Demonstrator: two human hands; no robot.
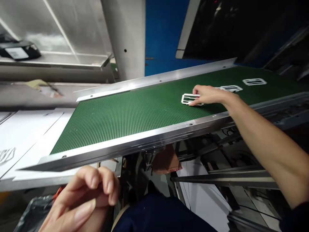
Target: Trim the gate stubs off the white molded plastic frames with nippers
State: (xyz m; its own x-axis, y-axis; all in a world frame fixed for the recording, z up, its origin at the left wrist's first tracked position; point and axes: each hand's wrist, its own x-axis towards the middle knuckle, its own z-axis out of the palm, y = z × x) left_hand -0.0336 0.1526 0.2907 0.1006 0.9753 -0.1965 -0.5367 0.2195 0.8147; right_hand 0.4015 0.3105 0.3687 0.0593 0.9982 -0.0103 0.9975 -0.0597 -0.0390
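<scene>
On the green conveyor belt, my right hand pinches a flat white plastic frame with rectangular cut-outs, thumb on the near edge and fingers on the far one. Just behind that hand lies a second white frame, partly hidden by my wrist. Farther right on the belt rests another such frame. My left hand hangs in front of the belt's near rail, palm up. Its fingers are loosely curled, the thumb stands apart from them, and nothing shows between them.
Metal rails border the belt on both long sides. Left of it, white sheets cover a table. A black machine part overhangs the right end. Below are a brown bag, metal bars and a dark bin liner.
</scene>
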